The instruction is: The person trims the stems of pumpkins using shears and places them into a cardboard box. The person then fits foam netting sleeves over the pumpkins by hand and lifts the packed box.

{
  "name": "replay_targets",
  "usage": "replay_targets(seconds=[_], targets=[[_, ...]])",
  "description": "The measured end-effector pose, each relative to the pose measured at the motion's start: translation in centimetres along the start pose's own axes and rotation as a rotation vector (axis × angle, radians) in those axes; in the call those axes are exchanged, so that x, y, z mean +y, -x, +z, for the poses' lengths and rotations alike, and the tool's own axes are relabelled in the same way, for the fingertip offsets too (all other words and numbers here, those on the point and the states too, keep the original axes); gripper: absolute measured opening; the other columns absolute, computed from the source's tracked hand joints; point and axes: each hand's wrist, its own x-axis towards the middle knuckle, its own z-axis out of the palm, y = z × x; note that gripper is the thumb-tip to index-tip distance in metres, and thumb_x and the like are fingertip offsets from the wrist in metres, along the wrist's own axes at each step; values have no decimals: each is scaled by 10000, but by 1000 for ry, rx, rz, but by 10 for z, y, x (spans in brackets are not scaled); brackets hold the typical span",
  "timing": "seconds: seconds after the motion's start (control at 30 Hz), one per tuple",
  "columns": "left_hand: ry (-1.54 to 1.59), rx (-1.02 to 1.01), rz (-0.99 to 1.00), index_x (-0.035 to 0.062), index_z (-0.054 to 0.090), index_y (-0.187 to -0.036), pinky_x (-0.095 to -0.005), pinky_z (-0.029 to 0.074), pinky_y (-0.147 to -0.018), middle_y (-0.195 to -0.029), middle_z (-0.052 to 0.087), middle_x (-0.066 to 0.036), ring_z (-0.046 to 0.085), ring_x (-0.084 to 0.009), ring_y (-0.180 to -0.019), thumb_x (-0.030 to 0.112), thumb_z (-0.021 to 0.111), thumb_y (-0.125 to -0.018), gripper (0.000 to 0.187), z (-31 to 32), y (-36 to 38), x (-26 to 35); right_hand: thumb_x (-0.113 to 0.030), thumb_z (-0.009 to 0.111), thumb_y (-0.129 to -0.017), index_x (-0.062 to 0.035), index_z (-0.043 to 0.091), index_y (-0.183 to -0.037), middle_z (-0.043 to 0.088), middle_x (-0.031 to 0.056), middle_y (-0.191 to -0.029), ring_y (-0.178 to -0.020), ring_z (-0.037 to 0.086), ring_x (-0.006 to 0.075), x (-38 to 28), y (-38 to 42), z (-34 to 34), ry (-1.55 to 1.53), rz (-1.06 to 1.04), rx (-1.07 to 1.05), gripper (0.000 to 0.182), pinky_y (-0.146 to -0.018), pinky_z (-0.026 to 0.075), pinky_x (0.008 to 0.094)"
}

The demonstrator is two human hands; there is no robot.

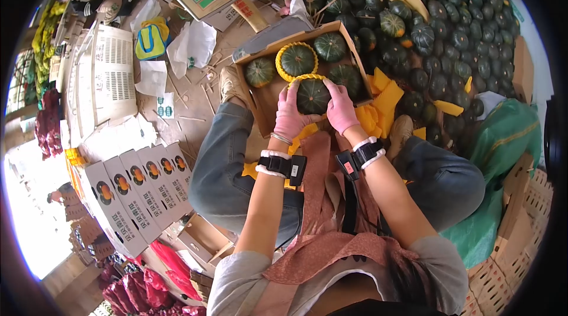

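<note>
You have the held pumpkin (312,100) between your 2 pink-gloved hands, at the near side of the open cardboard box (255,103); you cannot tell from this angle whether it rests on the box floor. Your left hand (291,110) is closed around its left side and your right hand (341,110) around its right, with the fingertips of both at the yellow foam net (305,77), whose knobbly rim curves along the pumpkin's far edge. Inside the box, beyond your fingers, you have 4 more squat, dark green pumpkins: the netted pumpkin (297,60) sits in a ring of bumpy yellow foam, while the left pumpkin (260,72), the far-right pumpkin (329,47) and the near-right pumpkin (345,80) show bare, ribbed skins with pale streaks. Just outside the box's right wall lie crumpled, soft-looking yellow foam pieces (387,98). Past those, a dense heap of pumpkins (458,38) spreads out, rounded and mostly dark green. To your left stands a row of white cartons (133,200), flat-sided and printed with orange pictures, and farther off a slatted white plastic crate (109,73). On your right, a green woven-looking sack (503,132) lies in folds beside your knee.
</note>
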Motion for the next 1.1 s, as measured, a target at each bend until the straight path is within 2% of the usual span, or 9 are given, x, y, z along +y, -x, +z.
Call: replay_targets(seconds=[0.17,0.3,0.33,0.4,0.53,0.63,0.73,0.93,1.1], targets=[[-16,96,194,12,292,-1354,-375,415,-967,-1262,423,-182,478,-311,-1141,399,850,-554,1049,-3,9,-2,10,448,-822,-159,424,-1285,508,205,-1147,-1001,542,395,-3,2,-4,-9,-73,64,493,-857,460,431],[538,103,189,-29,307,-1342,-397,338,-994,-1244,442,-213,414,-341,-1178,683,616,-678,1021,-14,44,43,-253,771,-713,6,137,-1409,365,160,-1306,-1110,466,266,-26,9,-23,-549,72,-26,976,-946,406,368],[586,111,231,-29,306,-1343,-393,334,-995,-1245,440,-214,417,-332,-1174,694,574,-710,997,-18,53,53,-188,792,-681,-33,181,-1402,408,118,-1242,-1080,476,212,-50,10,-31,-1035,184,-109,957,-922,428,331],[639,163,393,-25,327,-1331,-379,323,-1000,-1274,428,-192,417,-294,-1188,625,464,-837,828,-26,65,60,-137,803,-651,-61,234,-1374,435,87,-1195,-1066,481,175,-69,-7,-40,-1124,188,-205,923,-898,442,300],[1103,470,-53,21,417,-1273,-332,391,-932,-1223,496,-102,491,-207,-1110,303,429,-962,420,-49,63,37,-252,799,-556,-81,342,-1282,394,147,-1208,-1131,404,288,-82,-33,-4,-344,-298,-88,875,-973,379,392],[352,740,-278,18,486,-1210,-330,446,-845,-1140,544,-126,558,-230,-990,99,560,-873,354,-33,53,-47,-282,797,-479,-158,382,-1258,358,192,-1224,-1136,354,394,-98,-40,44,-121,-426,19,891,-977,342,474],[229,396,-393,37,484,-1234,-394,458,-823,-1083,590,-221,584,-348,-959,125,556,-858,393,-13,64,-103,-317,809,-449,-223,408,-1247,312,174,-1294,-1136,345,426,-89,-38,77,100,-441,-64,898,-964,344,504],[299,445,-525,-26,478,-1238,-374,478,-795,-1034,605,-260,601,-368,-940,130,463,-914,359,1,61,-97,-362,773,-553,-301,408,-1234,305,94,-1339,-1232,316,378,-87,-33,86,589,-349,-580,775,-889,378,509],[-159,340,-570,-10,324,-1337,-464,434,-858,-1094,535,-326,536,-456,-971,382,412,-933,570,-19,46,-85,-383,705,-669,-313,386,-1297,277,81,-1393,-1281,276,376,-95,-33,103,787,-254,-683,708,-921,315,612]])
